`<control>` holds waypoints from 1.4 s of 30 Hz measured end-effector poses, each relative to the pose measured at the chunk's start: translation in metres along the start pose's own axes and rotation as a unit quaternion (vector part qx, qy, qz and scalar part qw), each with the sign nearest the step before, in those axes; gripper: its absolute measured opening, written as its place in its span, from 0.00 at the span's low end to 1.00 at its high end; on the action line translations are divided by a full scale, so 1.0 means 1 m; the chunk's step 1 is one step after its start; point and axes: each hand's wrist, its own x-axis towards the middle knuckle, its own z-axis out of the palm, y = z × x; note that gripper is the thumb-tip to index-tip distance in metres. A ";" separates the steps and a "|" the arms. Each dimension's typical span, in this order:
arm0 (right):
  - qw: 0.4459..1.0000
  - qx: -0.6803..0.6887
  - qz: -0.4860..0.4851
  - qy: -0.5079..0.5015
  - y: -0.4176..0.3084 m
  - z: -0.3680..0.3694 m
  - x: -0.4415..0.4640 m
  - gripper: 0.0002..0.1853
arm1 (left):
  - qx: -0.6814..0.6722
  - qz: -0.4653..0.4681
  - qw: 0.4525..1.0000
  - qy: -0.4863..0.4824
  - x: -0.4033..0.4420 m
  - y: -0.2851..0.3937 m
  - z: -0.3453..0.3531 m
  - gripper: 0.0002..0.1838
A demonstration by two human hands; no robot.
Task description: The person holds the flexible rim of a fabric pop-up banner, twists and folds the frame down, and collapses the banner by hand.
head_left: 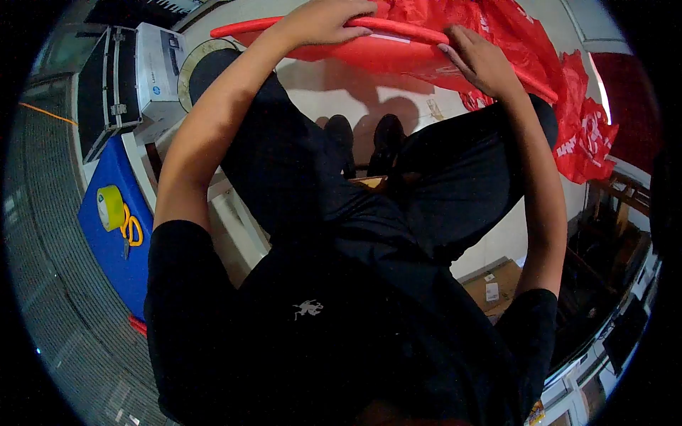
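A long red rolled edge (408, 30) curves across the top of the view above my knees, with a red sheet (369, 55) hanging below it. My left hand (328, 23) grips this roll left of its middle, thumb below and fingers over the top. Farther right, my right hand (483, 62) holds the same roll between thumb and fingers. Crumpled red plastic with white print (490, 25) lies behind the roll and spreads to the right. What the sheet is made of, I cannot tell.
On the left, a roll of yellow-green tape (109, 207) and orange-handled scissors (131, 228) lie on a blue surface (117, 167). A black case (106, 92) and a white printer box (159, 71) stand beyond. A cardboard box (494, 287) is at the right.
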 end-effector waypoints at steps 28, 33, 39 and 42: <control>0.998 -0.025 0.040 -0.042 0.002 0.000 -0.001 0.13 | -0.037 -0.055 0.997 -0.035 0.002 0.011 -0.020 0.16; 0.999 -0.036 0.018 -0.016 -0.002 -0.003 -0.001 0.14 | -0.041 -0.114 0.990 -0.070 0.002 0.010 -0.024 0.13; 0.998 -0.046 0.039 -0.017 0.002 0.000 -0.001 0.14 | -0.064 -0.063 0.994 -0.064 0.002 0.011 -0.024 0.13; 0.997 -0.004 0.057 -0.045 -0.002 -0.005 -0.002 0.13 | -0.051 -0.107 0.987 -0.104 0.003 0.009 -0.022 0.13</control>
